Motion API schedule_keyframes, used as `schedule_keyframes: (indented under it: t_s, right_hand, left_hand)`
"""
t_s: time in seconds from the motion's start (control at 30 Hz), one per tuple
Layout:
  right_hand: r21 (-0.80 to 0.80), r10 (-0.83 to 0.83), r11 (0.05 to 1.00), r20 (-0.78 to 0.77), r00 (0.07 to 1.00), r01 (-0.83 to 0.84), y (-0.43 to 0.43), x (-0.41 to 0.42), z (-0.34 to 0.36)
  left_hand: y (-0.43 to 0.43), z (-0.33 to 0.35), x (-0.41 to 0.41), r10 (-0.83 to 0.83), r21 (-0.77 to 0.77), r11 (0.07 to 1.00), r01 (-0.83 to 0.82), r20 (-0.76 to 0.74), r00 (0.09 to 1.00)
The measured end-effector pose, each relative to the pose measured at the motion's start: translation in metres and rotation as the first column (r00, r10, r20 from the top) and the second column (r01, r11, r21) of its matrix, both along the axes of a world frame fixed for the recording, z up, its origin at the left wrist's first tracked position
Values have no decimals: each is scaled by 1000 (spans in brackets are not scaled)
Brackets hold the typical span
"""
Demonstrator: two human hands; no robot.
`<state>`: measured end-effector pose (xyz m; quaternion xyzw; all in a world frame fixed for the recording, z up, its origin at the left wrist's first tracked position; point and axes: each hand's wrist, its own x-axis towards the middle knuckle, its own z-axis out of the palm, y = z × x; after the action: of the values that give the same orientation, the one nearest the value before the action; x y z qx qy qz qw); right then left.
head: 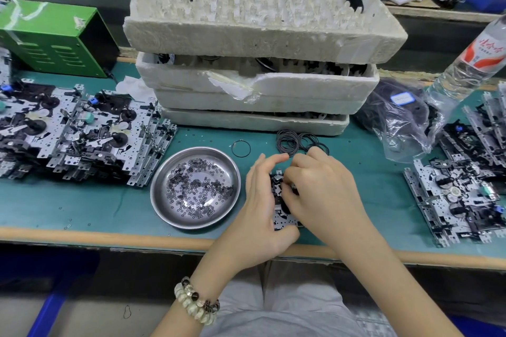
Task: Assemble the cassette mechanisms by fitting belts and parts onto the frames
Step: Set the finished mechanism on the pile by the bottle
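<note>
A cassette mechanism frame (282, 216) of grey metal with black parts lies on the green mat near the front edge, mostly hidden by my hands. My left hand (261, 208) grips its left side, thumb under the near corner. My right hand (323, 191) covers its right side, fingertips pressed on the black parts at its top. A pile of black rubber belts (294, 142) lies just behind my hands, with a single belt (241, 148) to its left. A steel dish (164, 194) of small black washers sits left of the frame.
Stacked mechanisms lie at the left (82, 131) and at the right (460, 200). Foam trays (260, 35) with flywheels stand stacked behind. A green metal box (54, 38) is at back left, a plastic bag (397, 117) and a water bottle (471, 60) at back right.
</note>
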<state>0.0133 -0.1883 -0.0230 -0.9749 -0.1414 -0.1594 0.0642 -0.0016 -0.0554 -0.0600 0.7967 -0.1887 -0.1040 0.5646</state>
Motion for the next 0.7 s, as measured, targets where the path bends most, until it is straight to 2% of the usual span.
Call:
schedule_keyframes:
  t_s: [0.23, 0.4, 0.7]
  right_hand:
    - [155, -28, 987, -97, 995, 43, -9, 1, -2]
    - [289, -72, 953, -90, 993, 95, -12, 1, 0]
    - [347, -59, 933, -115, 992, 96, -10, 1, -6]
  left_hand:
    - [3, 0, 0, 8, -64, 998, -11, -47, 999]
    - [4, -3, -2, -4, -120, 993, 2, -24, 1000]
    - [5, -10, 0, -21, -213, 977, 26, 25, 999]
